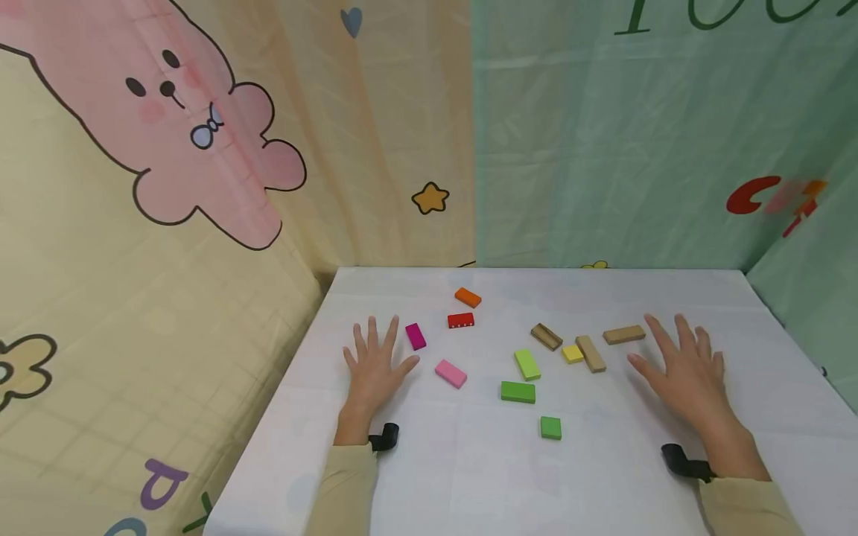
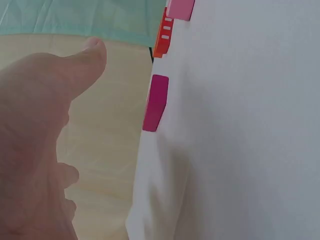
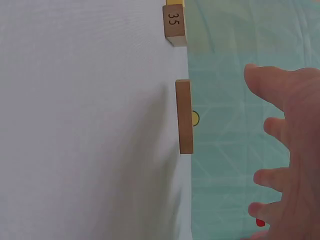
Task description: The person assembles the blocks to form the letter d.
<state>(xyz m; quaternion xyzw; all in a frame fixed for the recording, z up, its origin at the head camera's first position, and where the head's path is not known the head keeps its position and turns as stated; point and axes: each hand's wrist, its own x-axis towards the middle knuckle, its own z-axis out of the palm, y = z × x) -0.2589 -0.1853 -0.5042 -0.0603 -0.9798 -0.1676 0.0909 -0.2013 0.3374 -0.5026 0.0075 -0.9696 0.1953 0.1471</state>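
My left hand [image 1: 372, 376] is spread with straight fingers over the left part of the table and holds nothing. Closest to it lies a magenta block [image 1: 415, 336], with a pink block [image 1: 450, 374] a little to the right. On the right side my right hand [image 1: 690, 380] is also spread and holds nothing. A plain wooden block [image 1: 624, 335] lies just left of its fingertips. Another wooden block [image 1: 590, 353] touches or nearly touches a yellow block [image 1: 573, 354]. In the right wrist view, a wooden block [image 3: 174, 22] carries the number 35.
Between the hands lie a hollow-looking wooden block [image 1: 546, 336], a lime block [image 1: 527, 365], a green block [image 1: 518, 392] and a small green block [image 1: 551, 428]. Farther back are a red block [image 1: 460, 320] with white dots and an orange block [image 1: 468, 298]. Printed curtains [image 1: 389, 134] surround the white table [image 1: 456, 476].
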